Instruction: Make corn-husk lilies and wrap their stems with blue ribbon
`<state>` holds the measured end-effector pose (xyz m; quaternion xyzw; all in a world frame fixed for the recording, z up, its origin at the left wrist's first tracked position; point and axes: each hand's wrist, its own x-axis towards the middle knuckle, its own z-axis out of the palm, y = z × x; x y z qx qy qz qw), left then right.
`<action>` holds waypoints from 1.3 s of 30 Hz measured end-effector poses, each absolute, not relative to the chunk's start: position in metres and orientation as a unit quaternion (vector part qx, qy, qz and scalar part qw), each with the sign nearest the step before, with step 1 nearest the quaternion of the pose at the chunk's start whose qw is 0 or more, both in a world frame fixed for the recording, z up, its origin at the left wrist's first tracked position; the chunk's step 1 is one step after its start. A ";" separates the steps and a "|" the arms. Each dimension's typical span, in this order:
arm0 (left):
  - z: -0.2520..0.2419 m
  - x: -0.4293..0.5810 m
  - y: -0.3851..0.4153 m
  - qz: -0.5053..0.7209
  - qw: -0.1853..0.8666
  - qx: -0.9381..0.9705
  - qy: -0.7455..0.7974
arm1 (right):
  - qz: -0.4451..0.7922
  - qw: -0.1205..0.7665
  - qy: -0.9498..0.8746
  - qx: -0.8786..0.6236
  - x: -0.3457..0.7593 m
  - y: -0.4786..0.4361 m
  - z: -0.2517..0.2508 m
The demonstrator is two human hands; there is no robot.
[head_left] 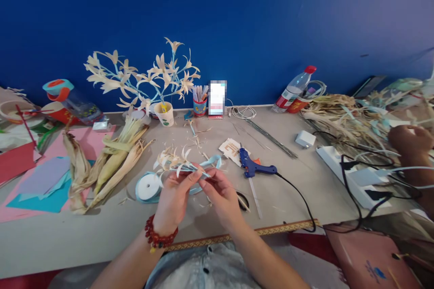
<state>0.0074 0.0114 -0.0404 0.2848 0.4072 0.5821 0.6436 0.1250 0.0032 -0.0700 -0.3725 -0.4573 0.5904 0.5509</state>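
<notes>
Pinched in my left hand point(178, 194) is a spray of pale husk flowers point(172, 160) on a light-blue wrapped stem. The fingers of my right hand point(220, 189) are closed on the lower end of that stem, close to the left fingertips. Light-blue ribbon point(214, 161) loops out behind the hands. Its spool point(147, 186) lies flat on the table, left of my left hand. Partly hidden beside my right wrist are the black handles of scissors point(243, 201). A blue glue gun point(256, 166) rests to the right on its side, with a clear glue stick point(255, 198) near it.
Dried corn husks point(111, 167) and coloured paper point(44, 185) lie left. Finished flower branches stand in a paper cup point(164, 114) by the wall. Metal wires point(271, 137) lie behind the glue gun. Right are a power strip point(342, 171) with cables and another person's hand point(410, 142).
</notes>
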 end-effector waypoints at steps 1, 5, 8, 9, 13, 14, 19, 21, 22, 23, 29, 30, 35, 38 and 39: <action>-0.041 0.008 0.012 0.584 0.640 0.282 0.412 | 0.599 0.559 -0.437 -0.370 0.124 0.003 -0.071; -0.041 0.010 0.012 0.587 0.640 0.267 0.419 | 0.646 0.580 -0.371 -0.330 0.120 -0.002 -0.077; -0.041 0.011 0.012 0.584 0.633 0.264 0.434 | 0.641 0.588 -0.401 -0.288 0.117 -0.010 -0.084; -0.042 0.011 0.012 0.588 0.623 0.266 0.443 | 0.607 0.596 -0.436 -0.293 0.116 -0.014 -0.086; -0.046 0.009 0.011 0.597 0.566 0.296 0.485 | 0.295 0.621 -0.656 -0.311 0.127 -0.027 -0.077; -0.047 0.008 0.010 0.596 0.551 0.309 0.496 | 0.218 0.614 -0.702 -0.289 0.133 -0.028 -0.069; -0.051 0.005 0.007 0.578 0.519 0.371 0.510 | 0.064 0.509 -0.767 -0.386 0.163 -0.018 -0.016; -0.052 0.004 0.006 0.573 0.502 0.396 0.514 | 0.086 0.427 -0.787 -0.437 0.169 -0.010 -0.005; -0.052 0.004 0.006 0.571 0.492 0.411 0.514 | 0.103 0.395 -0.794 -0.451 0.170 -0.006 -0.003; -0.051 0.004 0.005 0.568 0.484 0.426 0.511 | 0.119 0.372 -0.798 -0.459 0.171 -0.003 -0.002; -0.049 0.002 0.004 0.552 0.464 0.469 0.510 | 0.183 0.344 -0.796 -0.463 0.170 0.007 -0.013; -0.049 0.002 0.004 0.549 0.464 0.469 0.513 | 0.192 0.348 -0.793 -0.462 0.170 0.008 -0.014; -0.045 0.003 0.005 0.535 0.446 0.478 0.535 | 0.221 0.361 -0.773 -0.474 0.169 0.009 -0.017; -0.044 0.004 0.007 0.535 0.432 0.490 0.535 | 0.226 0.359 -0.765 -0.485 0.169 0.008 -0.018; -0.044 0.004 0.007 0.534 0.432 0.492 0.536 | 0.227 0.359 -0.763 -0.486 0.169 0.009 -0.019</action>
